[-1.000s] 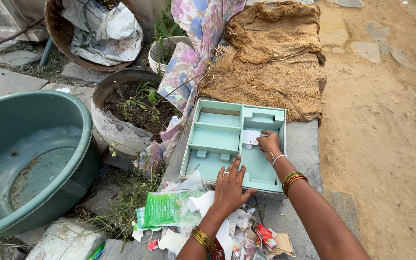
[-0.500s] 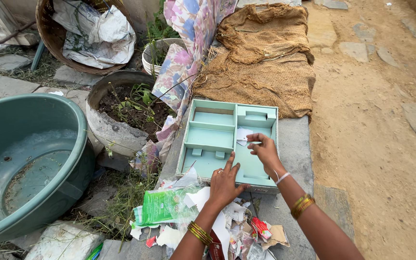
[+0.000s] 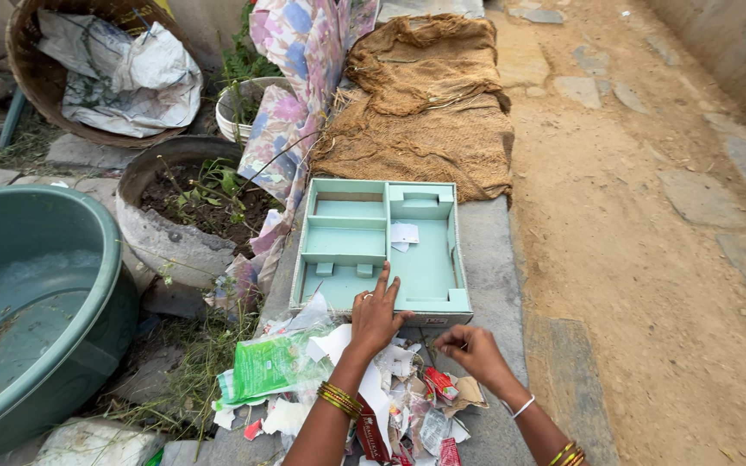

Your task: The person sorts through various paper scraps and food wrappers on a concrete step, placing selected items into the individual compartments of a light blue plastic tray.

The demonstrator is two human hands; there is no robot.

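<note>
While we kneel over stone ledge [image 3: 494, 259], big green tub [image 3: 28, 293] sits far left, burlap sacking [image 3: 425, 112] beyond. Mint divided tray [image 3: 429, 267] lies flat on ledge, white paper scrap [image 3: 405, 233] inside. Our left hand [image 3: 375, 318] spread flat, fingers wide, pressing tray's near edge. Our right hand [image 3: 470, 347] pinched narrow over torn wrappers [image 3: 416, 406] just beside tray; anything gripped, we cannot tell.

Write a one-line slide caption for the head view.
Left hand rests on a mint-green compartment tray while the right hand reaches over a pile of torn wrappers.
</note>
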